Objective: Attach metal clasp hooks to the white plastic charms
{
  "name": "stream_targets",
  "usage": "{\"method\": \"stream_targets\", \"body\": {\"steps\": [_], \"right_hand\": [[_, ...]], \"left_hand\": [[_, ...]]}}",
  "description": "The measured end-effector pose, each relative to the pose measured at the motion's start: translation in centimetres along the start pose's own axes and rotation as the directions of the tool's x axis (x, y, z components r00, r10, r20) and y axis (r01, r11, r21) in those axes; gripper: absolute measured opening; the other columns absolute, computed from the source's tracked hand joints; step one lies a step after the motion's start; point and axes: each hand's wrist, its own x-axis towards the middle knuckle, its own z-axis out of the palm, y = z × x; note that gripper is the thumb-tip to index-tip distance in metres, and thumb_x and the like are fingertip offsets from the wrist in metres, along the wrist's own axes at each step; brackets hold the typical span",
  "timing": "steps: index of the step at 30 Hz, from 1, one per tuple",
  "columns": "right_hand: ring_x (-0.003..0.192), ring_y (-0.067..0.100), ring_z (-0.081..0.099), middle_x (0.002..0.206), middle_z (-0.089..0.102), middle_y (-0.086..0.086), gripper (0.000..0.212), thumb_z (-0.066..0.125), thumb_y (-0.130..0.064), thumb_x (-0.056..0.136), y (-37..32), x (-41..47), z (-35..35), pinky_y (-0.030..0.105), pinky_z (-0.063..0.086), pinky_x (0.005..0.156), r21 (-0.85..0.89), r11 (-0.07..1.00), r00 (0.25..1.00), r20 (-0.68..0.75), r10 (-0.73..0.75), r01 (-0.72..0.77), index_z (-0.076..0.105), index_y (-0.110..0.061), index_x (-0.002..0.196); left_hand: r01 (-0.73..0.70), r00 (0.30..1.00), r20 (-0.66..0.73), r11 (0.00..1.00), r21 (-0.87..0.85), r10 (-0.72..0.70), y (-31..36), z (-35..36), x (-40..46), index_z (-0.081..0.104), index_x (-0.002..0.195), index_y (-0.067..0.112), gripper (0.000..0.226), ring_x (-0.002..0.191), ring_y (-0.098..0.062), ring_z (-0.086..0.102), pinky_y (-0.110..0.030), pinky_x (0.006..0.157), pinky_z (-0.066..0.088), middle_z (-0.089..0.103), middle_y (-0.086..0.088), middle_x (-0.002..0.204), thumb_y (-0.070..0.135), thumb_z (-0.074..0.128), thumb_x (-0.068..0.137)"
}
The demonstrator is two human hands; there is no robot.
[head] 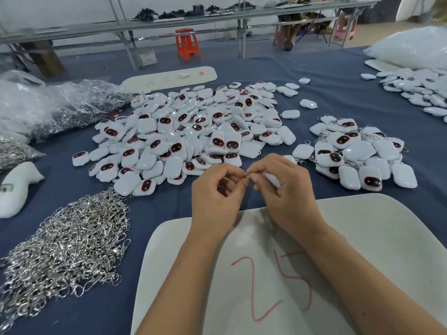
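My left hand (217, 192) and my right hand (285, 187) meet above the table's near middle, fingertips pinching a small metal clasp hook (248, 176) between them. A white charm (272, 180) lies in my right palm, mostly hidden by curled fingers. A big pile of white plastic charms (188, 134) with dark oval faces spreads behind my hands. To the right sits a smaller pile of charms with hooks on them (358, 153). A heap of loose silver clasp hooks (67, 245) lies at the near left.
A white board marked "25" in red (278, 274) lies under my forearms. Clear bags of hooks (63, 105) sit at the far left, a white foam piece (14, 189) at the left edge, more charms (420, 90) and a white bag at far right. An orange stool (187, 43) stands beyond.
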Motion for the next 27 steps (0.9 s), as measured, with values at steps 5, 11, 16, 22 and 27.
{"method": "stream_targets", "body": {"steps": [5,11,16,22,27], "right_hand": [[0.075,0.018,0.059,0.087,0.064,-0.001,0.014,0.062,0.003,0.098,0.32,0.06,0.12,0.039,0.049,0.069,-0.078,0.996,0.999,0.016,-0.051,0.052,0.071,-0.006,0.092],[0.072,0.013,0.063,0.083,0.066,-0.002,0.016,0.066,0.008,0.093,0.61,0.14,-0.08,0.021,0.047,0.070,0.004,1.000,1.000,0.010,0.007,-0.007,0.072,-0.006,0.091],[0.076,0.009,0.061,0.081,0.067,-0.006,0.017,0.067,0.008,0.093,0.50,0.23,-0.25,0.012,0.042,0.074,0.074,0.996,0.998,0.038,0.056,-0.059,0.072,-0.008,0.091],[0.074,0.008,0.063,0.079,0.067,-0.009,0.018,0.066,0.007,0.094,0.45,0.22,-0.35,0.008,0.041,0.073,0.136,0.984,0.992,0.058,0.109,-0.116,0.072,-0.010,0.092],[0.072,0.011,0.064,0.075,0.066,-0.016,0.018,0.066,0.003,0.096,0.64,0.16,-0.12,0.013,0.046,0.067,0.173,0.971,0.986,0.069,0.154,-0.164,0.072,-0.014,0.093]], "left_hand": [[-0.036,0.999,-0.003,0.999,-0.020,0.036,-0.03,-0.21,0.03,0.073,0.084,0.019,0.005,0.068,-0.019,0.063,-0.028,0.063,0.052,0.071,0.004,0.081,0.014,0.074,0.084],[0.025,0.997,0.080,0.997,-0.076,-0.019,-0.14,-0.17,0.02,0.073,0.083,0.024,0.010,0.069,-0.023,0.062,-0.032,0.066,0.051,0.070,0.005,0.077,0.016,0.069,0.087],[0.052,0.990,0.140,0.987,-0.152,-0.031,0.17,-0.38,0.09,0.073,0.085,0.024,0.015,0.064,-0.008,0.062,-0.019,0.067,0.049,0.069,0.010,0.072,0.012,0.065,0.091],[0.069,0.984,0.173,0.982,-0.174,-0.039,0.19,-0.43,0.12,0.073,0.089,0.018,0.020,0.066,-0.006,0.062,-0.016,0.068,0.048,0.068,0.009,0.070,0.004,0.062,0.097],[0.061,0.987,0.158,0.984,-0.170,-0.034,0.10,-0.38,0.16,0.073,0.089,0.015,0.019,0.066,-0.007,0.062,-0.016,0.068,0.049,0.069,0.007,0.070,0.001,0.063,0.097]]}}
